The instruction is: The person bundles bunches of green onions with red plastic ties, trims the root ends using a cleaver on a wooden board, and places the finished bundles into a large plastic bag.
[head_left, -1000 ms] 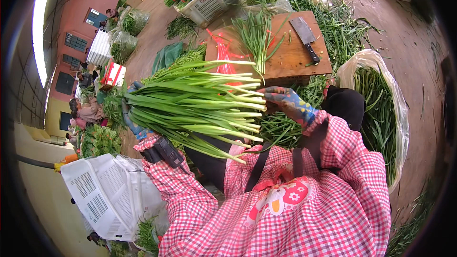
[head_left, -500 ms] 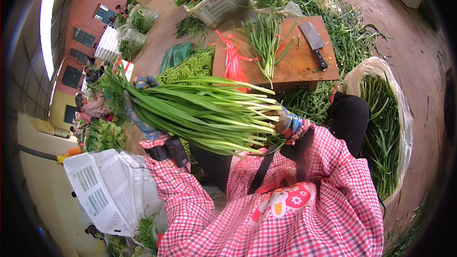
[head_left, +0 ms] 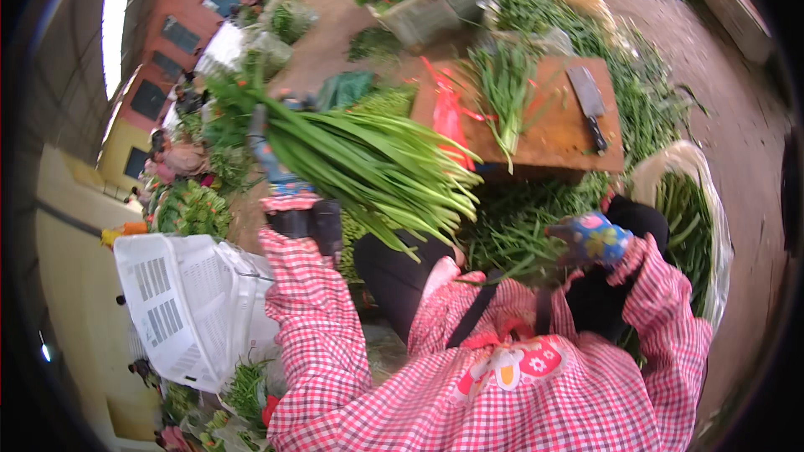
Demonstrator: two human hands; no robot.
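A thick bunch of garlic chives [head_left: 368,159] spans the middle, leafy tops to the left and pale root ends to the right. My left hand [head_left: 270,146], in a patterned glove, grips it around the leafy part. Apart from the bunch, my right hand [head_left: 590,238], in a blue flowered glove, is above my dark-trousered knee. Its fingers look closed and slightly blurred, with green leaves at their tips; what they hold is unclear. Ahead, a wooden board [head_left: 557,138] bears a smaller bunch of chives [head_left: 505,100], red plastic ties [head_left: 448,117] and a cleaver [head_left: 588,100].
Loose green leaves [head_left: 536,213] cover the ground below and beyond the board. To the right stands a clear plastic bag of greens [head_left: 718,243]. A crate of greens [head_left: 440,17] stands at the back, white crates [head_left: 180,301] at the left. Other people [head_left: 184,159] sit at far left.
My right hand has left the root ends and moved right, toward my knee. The chives remain in my left hand, their root ends now lower. The whole view has shifted slightly.
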